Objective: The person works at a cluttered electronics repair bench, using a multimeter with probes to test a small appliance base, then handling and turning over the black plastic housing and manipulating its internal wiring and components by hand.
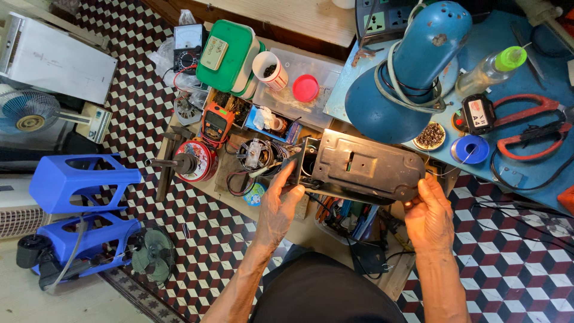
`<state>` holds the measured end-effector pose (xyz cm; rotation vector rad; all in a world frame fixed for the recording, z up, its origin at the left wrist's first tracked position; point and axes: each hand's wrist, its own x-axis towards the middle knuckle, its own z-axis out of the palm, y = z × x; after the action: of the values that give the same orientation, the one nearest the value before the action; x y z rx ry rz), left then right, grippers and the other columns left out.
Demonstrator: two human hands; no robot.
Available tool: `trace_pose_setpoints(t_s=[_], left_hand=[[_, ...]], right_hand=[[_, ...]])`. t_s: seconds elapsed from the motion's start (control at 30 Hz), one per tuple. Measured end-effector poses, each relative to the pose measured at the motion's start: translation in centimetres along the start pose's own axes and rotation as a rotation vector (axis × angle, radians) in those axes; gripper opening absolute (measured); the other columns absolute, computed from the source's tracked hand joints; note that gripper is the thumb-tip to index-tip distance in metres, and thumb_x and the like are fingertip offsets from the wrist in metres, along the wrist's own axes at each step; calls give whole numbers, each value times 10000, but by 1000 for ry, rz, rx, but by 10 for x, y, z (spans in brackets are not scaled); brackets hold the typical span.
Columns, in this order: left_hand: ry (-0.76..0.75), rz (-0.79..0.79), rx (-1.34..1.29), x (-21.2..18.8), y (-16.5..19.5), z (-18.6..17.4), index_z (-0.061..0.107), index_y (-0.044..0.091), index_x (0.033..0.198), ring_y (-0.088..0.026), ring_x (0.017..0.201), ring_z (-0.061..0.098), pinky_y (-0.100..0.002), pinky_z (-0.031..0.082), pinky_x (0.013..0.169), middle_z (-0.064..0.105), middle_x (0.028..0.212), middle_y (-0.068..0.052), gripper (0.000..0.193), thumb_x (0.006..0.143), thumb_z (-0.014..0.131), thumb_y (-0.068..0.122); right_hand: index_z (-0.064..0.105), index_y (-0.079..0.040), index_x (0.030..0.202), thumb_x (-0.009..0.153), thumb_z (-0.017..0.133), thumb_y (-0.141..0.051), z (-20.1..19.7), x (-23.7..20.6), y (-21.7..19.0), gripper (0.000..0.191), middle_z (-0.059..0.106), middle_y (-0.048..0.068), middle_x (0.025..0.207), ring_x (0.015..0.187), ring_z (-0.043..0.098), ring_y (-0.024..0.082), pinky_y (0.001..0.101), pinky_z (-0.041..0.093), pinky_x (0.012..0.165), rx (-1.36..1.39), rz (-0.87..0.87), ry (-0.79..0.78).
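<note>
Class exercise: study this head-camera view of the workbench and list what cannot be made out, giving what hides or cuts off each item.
- Dark metal casing: its underside and inside are turned away, head view.
- Left hand: fingertips hidden in the casing's open end.
- Right hand: fingertips hidden behind the casing's edge.
- Red-handled scissors: cut off by the right frame edge.
- Small dish: contents too small to identify.

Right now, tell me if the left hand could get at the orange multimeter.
Probably yes. The orange multimeter lies in the open just above the left hand, nothing covering it; but that hand is gripping the dark metal housing and would have to let go.
</note>
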<state>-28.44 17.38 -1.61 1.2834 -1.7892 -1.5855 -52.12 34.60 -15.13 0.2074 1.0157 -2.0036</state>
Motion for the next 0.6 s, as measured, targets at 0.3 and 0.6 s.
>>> trace_pose_setpoints(t_s=[0.3,0.6], left_hand=[[23,59,61,1,3,0,488,-61,1476,-257,1342,558,-348,409,1128,564,1478,-201,633,937,574,258],[32,-4,34,-2,15,1,524,4,1467,-187,1052,630,-302,516,877,633,1362,-143,598,913,563,225]], right_hand=[[663,-67,1283,1046,595,-115,3,-1,-1,251,702,53,1221,1126,640,174,342,491,1005,-29,7,-38],[651,-65,1302,1069,590,-104,-6,-14,-6,244,693,43,1230,1098,625,147,300,469,949,11,27,-36]])
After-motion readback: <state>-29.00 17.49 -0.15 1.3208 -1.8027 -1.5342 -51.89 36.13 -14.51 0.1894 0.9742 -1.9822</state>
